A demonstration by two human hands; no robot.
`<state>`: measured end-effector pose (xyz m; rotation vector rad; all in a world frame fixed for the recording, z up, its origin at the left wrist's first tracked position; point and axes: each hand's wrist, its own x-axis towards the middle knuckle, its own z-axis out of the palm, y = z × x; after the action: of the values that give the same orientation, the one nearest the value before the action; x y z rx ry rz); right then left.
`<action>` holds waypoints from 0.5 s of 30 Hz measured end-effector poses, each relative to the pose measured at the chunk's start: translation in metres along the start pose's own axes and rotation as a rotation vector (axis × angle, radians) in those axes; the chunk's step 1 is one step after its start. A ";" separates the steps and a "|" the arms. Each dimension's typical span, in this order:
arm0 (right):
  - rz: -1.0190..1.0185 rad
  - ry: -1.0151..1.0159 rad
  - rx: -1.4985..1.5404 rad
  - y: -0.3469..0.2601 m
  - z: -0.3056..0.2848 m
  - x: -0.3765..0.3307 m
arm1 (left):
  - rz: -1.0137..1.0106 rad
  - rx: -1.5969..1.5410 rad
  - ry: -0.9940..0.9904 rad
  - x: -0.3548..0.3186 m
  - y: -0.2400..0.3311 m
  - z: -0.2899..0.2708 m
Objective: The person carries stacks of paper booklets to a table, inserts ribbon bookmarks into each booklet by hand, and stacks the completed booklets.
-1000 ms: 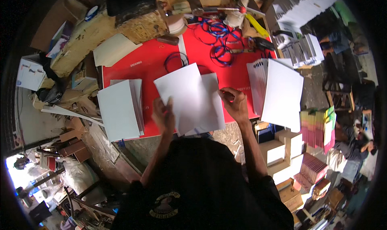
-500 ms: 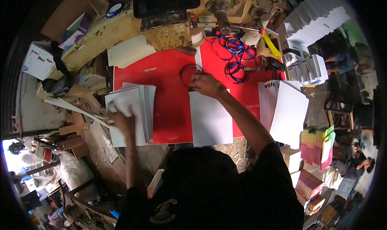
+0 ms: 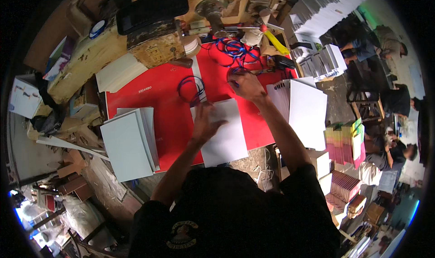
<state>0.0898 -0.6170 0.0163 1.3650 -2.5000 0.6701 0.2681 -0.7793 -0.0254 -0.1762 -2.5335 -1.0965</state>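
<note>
"Both hands have moved: left hand (image 3: 206, 124) over the paper (image 3: 229, 145), frame centre, fingers spread, gripping nothing visible; right hand (image 3: 247, 87) up by the ribbon (image 3: 235, 50), fingers curled, hold unclear."

"Handling?"

"Probably light, easily creased; lift by the edges."

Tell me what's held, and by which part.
Right hand at the blue ribbon, its grip unclear; left hand over the white paper, no hold visible.

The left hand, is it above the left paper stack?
No, the left hand is over the white paper in the middle.
</note>
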 end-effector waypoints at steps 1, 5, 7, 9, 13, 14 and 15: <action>0.208 -0.064 0.039 -0.011 -0.010 -0.017 | -0.011 -0.011 -0.047 0.000 -0.002 -0.006; 0.568 -0.056 0.308 -0.063 -0.027 -0.121 | -0.341 -0.667 0.161 0.003 -0.022 -0.019; 0.804 -0.126 0.699 -0.104 -0.024 -0.175 | -0.365 -0.989 0.189 -0.001 -0.028 -0.026; 1.012 -0.203 1.080 -0.151 -0.025 -0.196 | -0.339 -0.806 0.186 -0.003 -0.041 -0.022; 1.150 -0.381 0.975 -0.193 0.000 -0.217 | -0.118 -0.195 0.121 0.008 0.003 -0.002; 1.151 -0.368 0.980 -0.185 0.007 -0.234 | 0.089 0.123 0.153 0.013 0.022 -0.002; 0.879 -0.172 1.391 -0.178 0.003 -0.227 | 0.087 0.155 0.101 0.005 0.016 0.000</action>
<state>0.3635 -0.5336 -0.0247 0.2757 -2.6126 2.8764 0.2681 -0.7685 -0.0127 -0.1829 -2.4828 -0.8511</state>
